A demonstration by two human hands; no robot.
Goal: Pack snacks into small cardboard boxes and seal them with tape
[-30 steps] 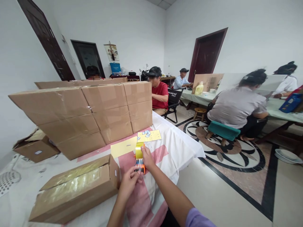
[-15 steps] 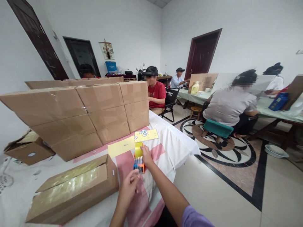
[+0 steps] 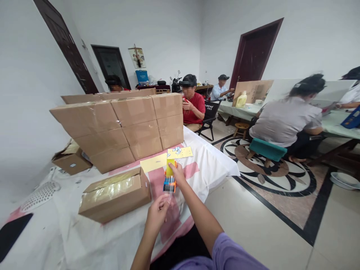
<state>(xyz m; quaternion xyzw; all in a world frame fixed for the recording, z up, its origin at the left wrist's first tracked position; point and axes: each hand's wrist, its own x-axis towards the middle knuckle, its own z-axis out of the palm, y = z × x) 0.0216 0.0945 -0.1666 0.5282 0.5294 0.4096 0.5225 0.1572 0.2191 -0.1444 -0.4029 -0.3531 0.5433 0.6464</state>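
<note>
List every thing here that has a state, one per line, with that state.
tape dispenser: held upright in right hand, tape drawn out.
tape strip: stretched, its end pinched in left hand.
near carton: top looks open, shiny contents showing.
stacked cartons: shut, taped.
small carton: flaps open.
brown door: shut.
</note>
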